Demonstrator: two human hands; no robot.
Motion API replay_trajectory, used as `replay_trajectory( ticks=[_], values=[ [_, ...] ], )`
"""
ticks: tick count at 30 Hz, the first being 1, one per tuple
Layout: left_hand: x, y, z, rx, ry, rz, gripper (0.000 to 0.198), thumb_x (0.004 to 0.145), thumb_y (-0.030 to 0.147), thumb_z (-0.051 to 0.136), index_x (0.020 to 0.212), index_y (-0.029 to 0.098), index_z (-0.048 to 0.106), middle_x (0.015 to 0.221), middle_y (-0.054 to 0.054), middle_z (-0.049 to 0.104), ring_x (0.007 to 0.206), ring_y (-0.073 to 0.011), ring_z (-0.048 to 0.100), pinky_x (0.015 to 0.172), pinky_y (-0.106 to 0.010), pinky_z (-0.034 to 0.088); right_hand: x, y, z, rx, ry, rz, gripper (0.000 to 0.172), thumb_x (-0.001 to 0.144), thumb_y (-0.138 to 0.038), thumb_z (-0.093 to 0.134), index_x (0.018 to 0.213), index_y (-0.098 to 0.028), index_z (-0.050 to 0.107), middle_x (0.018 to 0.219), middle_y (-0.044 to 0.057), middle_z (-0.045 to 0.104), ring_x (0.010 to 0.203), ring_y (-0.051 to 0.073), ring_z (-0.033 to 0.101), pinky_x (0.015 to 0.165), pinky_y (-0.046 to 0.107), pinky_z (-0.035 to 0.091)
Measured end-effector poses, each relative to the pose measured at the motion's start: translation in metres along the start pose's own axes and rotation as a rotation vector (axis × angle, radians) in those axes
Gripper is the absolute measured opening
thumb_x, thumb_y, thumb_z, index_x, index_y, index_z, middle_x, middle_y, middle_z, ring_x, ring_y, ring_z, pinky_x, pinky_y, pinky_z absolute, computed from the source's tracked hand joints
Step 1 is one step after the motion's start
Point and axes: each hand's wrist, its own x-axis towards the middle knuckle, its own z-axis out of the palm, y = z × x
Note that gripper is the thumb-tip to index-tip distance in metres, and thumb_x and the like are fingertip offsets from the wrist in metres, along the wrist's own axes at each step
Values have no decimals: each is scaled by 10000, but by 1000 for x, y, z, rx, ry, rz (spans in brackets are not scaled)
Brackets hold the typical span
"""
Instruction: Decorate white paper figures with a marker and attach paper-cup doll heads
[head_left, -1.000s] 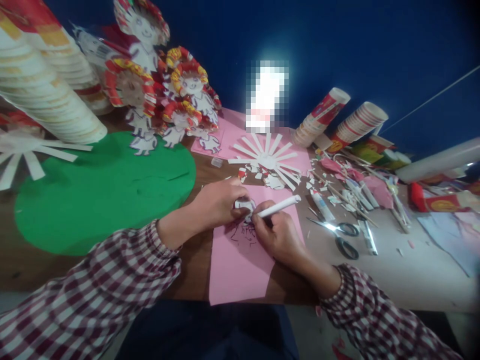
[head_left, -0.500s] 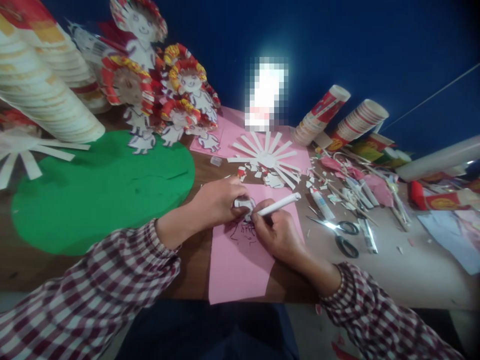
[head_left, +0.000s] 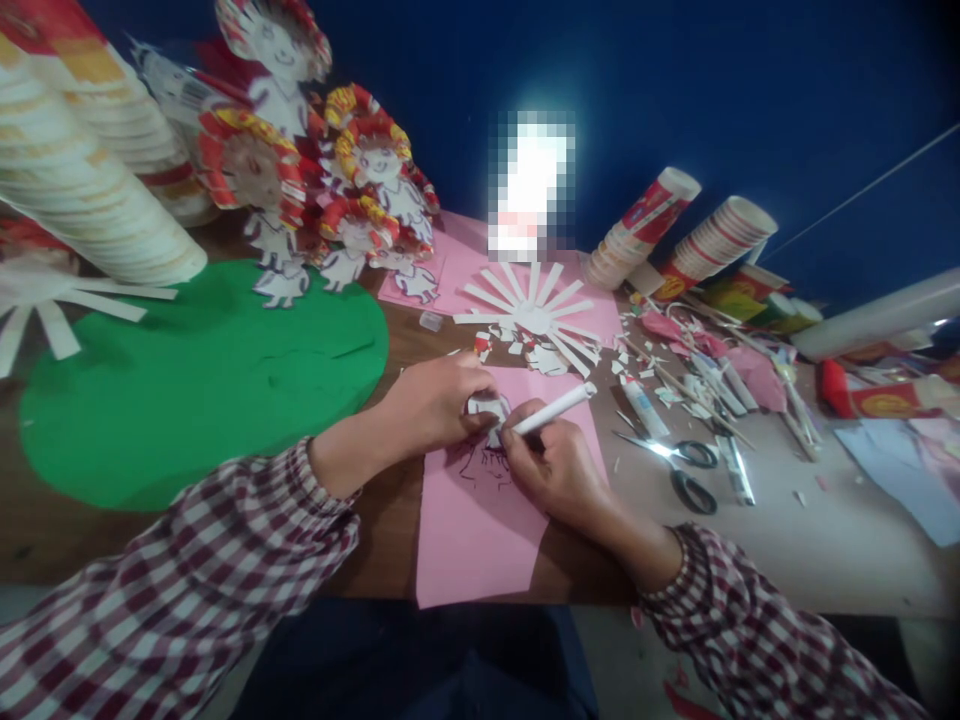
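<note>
My left hand (head_left: 442,396) has its fingers closed on a small white paper cutout (head_left: 491,408) with dark outlines, low over a pink sheet of paper (head_left: 480,550). From the right, my right hand (head_left: 555,462) grips a white marker (head_left: 559,407) between thumb and fingers. Its tip is hidden by the fingers, close against the cutout. Just below the cutout, dark lines drawn on the pink sheet (head_left: 487,468) show between the two hands. The cutout is partly covered by my fingers.
Black-handled scissors (head_left: 686,470) and a glue tube (head_left: 643,405) lie on the right. Beyond the sheet sit a white paper-cup fan (head_left: 532,318) and scraps. A green oval (head_left: 202,390), decorated cutout figures (head_left: 379,165) and stacked cups (head_left: 97,190) occupy the left.
The marker and right hand have shifted very slightly to the left. My left hand keeps its hold on the cutout, almost unmoved.
</note>
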Motion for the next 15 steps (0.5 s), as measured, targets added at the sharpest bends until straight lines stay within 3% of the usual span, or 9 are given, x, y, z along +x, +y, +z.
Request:
replay_trajectory(
  ticks=[9, 15],
  values=[
    [0, 3, -2, -8, -5, -3, 178, 805, 288, 653, 959, 212, 699, 919, -24, 629, 841, -169, 602, 692, -257, 444, 0, 2, 0, -8, 13, -12, 151, 917, -278, 486, 823, -176, 546, 702, 13, 568, 602, 135, 543, 552, 235, 420],
    [1, 2, -2, -7, -5, 2, 189, 803, 298, 665, 970, 217, 700, 917, -20, 631, 846, -170, 602, 688, -257, 442, 1, 1, 0, -25, 6, -7, 135, 914, -265, 487, 821, -179, 533, 665, -4, 545, 546, 120, 516, 519, 227, 396]
  ],
)
